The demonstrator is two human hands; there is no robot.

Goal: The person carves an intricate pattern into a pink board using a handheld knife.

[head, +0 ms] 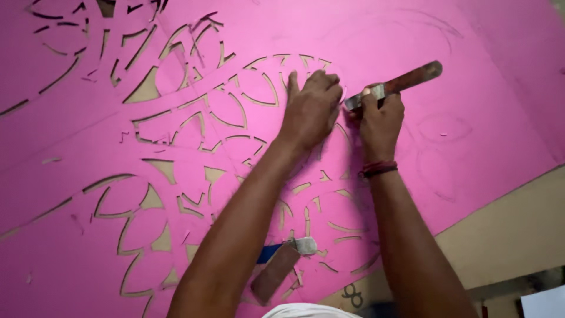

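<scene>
The right hand [379, 121] has its fingers clamped on a cutting knife [393, 86]; its long axis runs from lower left to upper right, blade end down-left on the pink sheet [500, 118]. The left hand [312, 109] lies flat just beside the blade, fingers together (holding nothing). 1 spare knife [282, 265], blue-taped, lies on the sheet's lower part.

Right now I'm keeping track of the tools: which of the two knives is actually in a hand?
The reddish-handled knife, gripped in the right hand. The blue-handled knife lies loose on the pink sheet.
</scene>
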